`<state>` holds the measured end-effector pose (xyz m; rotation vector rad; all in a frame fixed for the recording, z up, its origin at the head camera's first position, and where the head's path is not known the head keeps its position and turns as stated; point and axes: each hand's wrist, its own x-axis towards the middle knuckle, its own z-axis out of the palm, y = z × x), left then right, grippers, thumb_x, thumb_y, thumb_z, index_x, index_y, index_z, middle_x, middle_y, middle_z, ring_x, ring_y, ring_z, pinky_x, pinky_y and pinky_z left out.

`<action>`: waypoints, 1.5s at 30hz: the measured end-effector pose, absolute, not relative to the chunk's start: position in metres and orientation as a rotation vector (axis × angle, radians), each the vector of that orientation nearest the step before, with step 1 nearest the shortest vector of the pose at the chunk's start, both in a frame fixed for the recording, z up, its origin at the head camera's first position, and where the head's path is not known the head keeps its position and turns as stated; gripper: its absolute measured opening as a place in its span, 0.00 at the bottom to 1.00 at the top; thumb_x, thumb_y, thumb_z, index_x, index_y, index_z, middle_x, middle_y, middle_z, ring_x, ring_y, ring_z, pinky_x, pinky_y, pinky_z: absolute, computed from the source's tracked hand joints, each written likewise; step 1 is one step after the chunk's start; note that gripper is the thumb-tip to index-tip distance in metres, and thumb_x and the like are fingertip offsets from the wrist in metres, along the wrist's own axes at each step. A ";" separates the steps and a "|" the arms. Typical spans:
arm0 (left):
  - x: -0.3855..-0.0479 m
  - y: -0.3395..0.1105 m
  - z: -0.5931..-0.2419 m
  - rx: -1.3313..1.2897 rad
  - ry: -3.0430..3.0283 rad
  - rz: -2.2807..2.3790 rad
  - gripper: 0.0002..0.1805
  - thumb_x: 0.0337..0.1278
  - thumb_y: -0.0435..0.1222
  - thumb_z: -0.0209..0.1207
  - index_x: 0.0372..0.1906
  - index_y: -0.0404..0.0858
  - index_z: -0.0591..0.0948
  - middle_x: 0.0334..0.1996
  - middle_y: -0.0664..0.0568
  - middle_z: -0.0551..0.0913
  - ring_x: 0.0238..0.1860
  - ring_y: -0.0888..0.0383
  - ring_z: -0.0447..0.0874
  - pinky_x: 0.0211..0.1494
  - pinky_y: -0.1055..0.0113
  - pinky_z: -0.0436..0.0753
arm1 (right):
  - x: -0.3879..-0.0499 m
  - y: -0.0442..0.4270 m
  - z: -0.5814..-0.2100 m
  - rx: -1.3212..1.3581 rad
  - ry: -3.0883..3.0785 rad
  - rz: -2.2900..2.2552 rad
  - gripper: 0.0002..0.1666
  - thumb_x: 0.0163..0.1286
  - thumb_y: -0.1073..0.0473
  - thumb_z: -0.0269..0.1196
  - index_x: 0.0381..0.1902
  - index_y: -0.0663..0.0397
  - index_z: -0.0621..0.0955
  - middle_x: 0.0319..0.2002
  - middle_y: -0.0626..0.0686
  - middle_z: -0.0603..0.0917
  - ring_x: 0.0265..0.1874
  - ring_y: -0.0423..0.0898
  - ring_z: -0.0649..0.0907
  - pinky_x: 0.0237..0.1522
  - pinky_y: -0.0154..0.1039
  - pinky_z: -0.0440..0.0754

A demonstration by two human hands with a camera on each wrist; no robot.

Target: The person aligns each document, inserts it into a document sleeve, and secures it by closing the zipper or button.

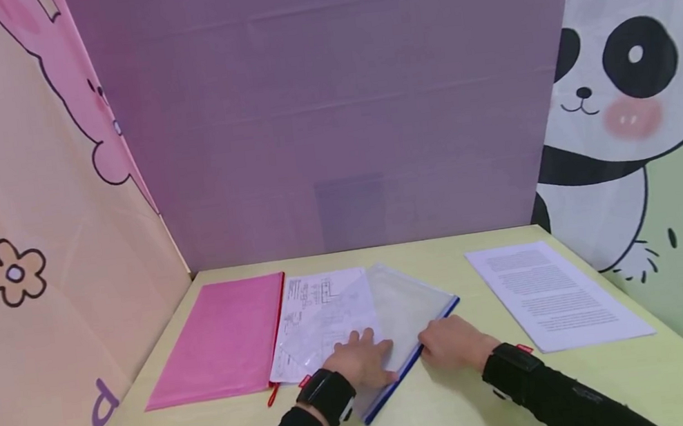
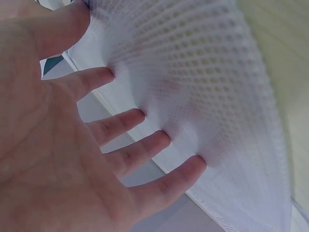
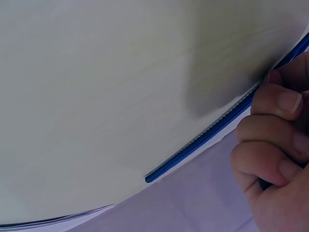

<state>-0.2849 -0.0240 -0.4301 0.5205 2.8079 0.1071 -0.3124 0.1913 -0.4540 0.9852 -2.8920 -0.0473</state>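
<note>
A translucent white mesh zip folder (image 1: 396,294) with a blue zipper (image 1: 391,389) along one side lies slanted at the middle of the table. It partly overlaps a printed sheet (image 1: 322,298). Spread and nearly straight, the fingers of my left hand (image 1: 359,362) press on the folder near its zipper; in the left wrist view the fingertips touch the mesh (image 2: 207,67). My right hand (image 1: 451,341) has curled fingers and pinches the zipper edge partway along. In the right wrist view the blue zipper (image 3: 198,140) runs into these fingers, which hide any zip pull.
A pink zip folder (image 1: 223,336) with a red zipper (image 1: 277,317) lies at the left, against the printed sheet. White printed papers (image 1: 553,295) lie at the right. A purple panel (image 1: 336,102) stands behind the table, with decorated walls at both sides.
</note>
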 end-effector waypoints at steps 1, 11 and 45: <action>-0.285 -0.024 -0.430 0.523 2.809 0.106 0.35 0.63 0.61 0.60 0.73 0.59 0.72 0.75 0.49 0.66 0.76 0.45 0.60 0.72 0.41 0.65 | -0.313 0.192 -0.454 0.980 -2.895 -0.044 0.11 0.67 0.57 0.63 0.24 0.48 0.76 0.20 0.44 0.69 0.19 0.42 0.70 0.26 0.39 0.68; -0.286 -0.024 -0.430 0.552 2.826 0.080 0.35 0.62 0.61 0.61 0.72 0.58 0.73 0.71 0.50 0.71 0.73 0.46 0.64 0.69 0.40 0.69 | -0.314 0.193 -0.453 0.970 -2.892 -0.050 0.12 0.67 0.57 0.63 0.24 0.49 0.76 0.20 0.43 0.70 0.20 0.42 0.70 0.26 0.39 0.69; -0.284 -0.020 -0.429 0.536 2.826 0.080 0.35 0.62 0.60 0.61 0.72 0.56 0.73 0.73 0.51 0.69 0.75 0.45 0.62 0.70 0.44 0.69 | -0.326 0.203 -0.455 0.818 -2.943 -0.136 0.12 0.67 0.57 0.63 0.24 0.51 0.77 0.21 0.47 0.72 0.21 0.45 0.72 0.28 0.46 0.75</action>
